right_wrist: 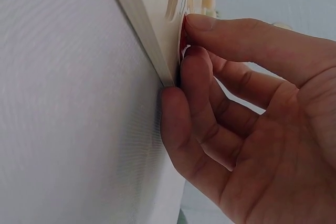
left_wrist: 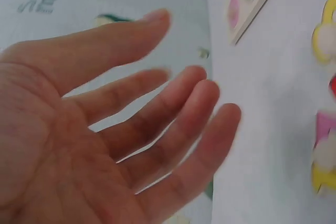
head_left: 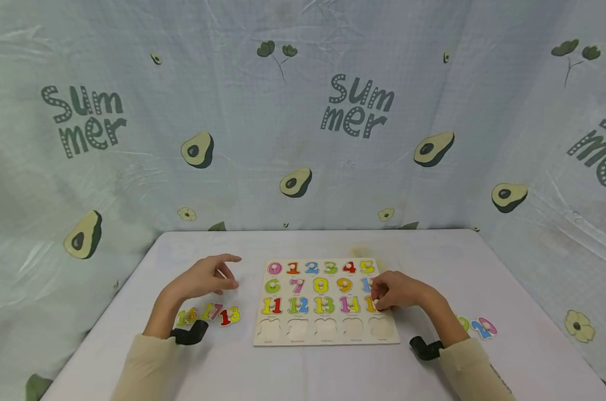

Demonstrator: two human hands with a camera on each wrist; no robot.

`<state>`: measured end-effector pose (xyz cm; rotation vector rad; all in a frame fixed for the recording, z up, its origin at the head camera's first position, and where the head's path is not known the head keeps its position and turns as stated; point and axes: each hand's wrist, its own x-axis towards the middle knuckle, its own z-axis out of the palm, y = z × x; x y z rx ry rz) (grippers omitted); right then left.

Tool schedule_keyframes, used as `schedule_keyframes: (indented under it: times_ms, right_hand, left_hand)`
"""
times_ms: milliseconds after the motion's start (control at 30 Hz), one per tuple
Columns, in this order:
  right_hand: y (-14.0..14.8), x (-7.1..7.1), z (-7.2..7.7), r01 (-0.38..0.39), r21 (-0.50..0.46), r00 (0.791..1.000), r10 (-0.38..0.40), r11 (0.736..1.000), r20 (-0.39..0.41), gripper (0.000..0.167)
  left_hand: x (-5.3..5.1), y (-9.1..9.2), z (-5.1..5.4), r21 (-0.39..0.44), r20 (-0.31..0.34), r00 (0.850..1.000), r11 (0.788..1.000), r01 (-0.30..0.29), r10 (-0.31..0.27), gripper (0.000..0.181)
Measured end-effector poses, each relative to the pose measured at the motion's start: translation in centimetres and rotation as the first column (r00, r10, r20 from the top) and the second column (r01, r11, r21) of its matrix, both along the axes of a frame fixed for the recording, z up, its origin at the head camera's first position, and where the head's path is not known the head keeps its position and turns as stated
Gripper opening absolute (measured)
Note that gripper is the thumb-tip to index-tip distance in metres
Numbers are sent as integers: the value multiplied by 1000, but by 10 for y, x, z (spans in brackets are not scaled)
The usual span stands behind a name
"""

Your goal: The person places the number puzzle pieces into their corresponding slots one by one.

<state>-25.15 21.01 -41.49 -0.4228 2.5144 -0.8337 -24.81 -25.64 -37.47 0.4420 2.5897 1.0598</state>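
Note:
A wooden number puzzle board (head_left: 310,341) lies on the white table, with number pieces in its upper three rows and shaped recesses along the bottom row. At its right side my right hand (head_left: 398,289) pinches a number puzzle piece (head_left: 369,304) at the end of the third row; an orange 1 shows, and the fingers cover the rest. The right wrist view catches the piece's red edge (right_wrist: 182,38) between thumb and fingers, against the board. My left hand (head_left: 208,275) hovers left of the board, fingers spread and loosely bent, holding nothing.
Loose 16 (head_left: 186,317), 17 (head_left: 211,311) and 18 (head_left: 230,316) pieces lie below the left hand. Beyond the right forearm are more loose pieces, among them a blue 2 (head_left: 481,329) and a pink 0 (head_left: 488,326). A printed curtain (head_left: 303,211) hangs behind the table.

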Motion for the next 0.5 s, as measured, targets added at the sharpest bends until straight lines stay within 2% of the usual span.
schedule_keyframes:
  times_ms: [133, 200, 333, 500]
  right_hand:
    - [0, -1, -1, -6, -8, 1000, 6, 1000, 2, 15]
    - [1, -2, -1, -6, -9, 1000, 6, 1000, 4, 15]
    - [1, -1, -1, -4, -10, 1000, 4, 1000, 4, 15]
    - [1, 0, -2, 2, -6, 1000, -2, 1000, 4, 15]
  left_hand:
    - [4, -28, 7, -4, 53, 999, 1000, 11, -11, 38]
    - [6, -43, 9, -35, 81, 997, 999, -3, 6, 29]
    - [11, -68, 11, -112, 139, 987, 991, -69, 85, 19]
    - [14, -82, 5, -165, 214, 959, 974, -153, 187, 16]
